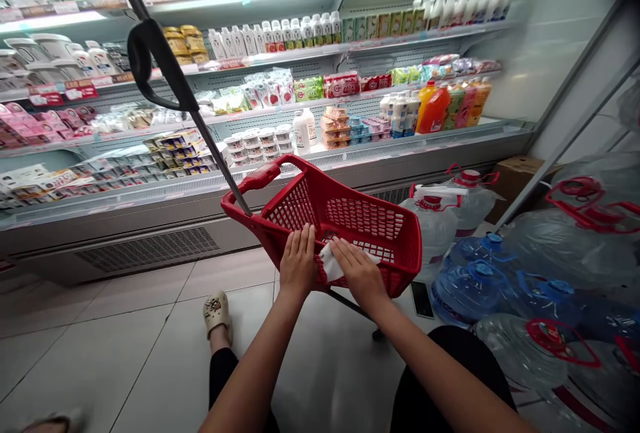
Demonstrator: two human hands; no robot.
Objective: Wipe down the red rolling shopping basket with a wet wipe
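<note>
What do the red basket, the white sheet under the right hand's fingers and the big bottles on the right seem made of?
Red basket: probably moulded plastic, smooth, slightly glossy; its regular cut-out grid suggests it. White sheet: thin, matte, creased; tissue, wipe or cloth, I can't tell. Big bottles: likely glossy plastic; see-through walls with highlights.

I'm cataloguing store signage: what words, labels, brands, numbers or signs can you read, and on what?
None reads clearly:
Red-and-white price card: too small.
Red plastic-wrapped multipack: white lettering, too blurred.
White plastic bottle: print too small.
Translucent blue plastic water jug: lettering too blurred.
Red plastic shopping cart: no lettering visible.
</note>
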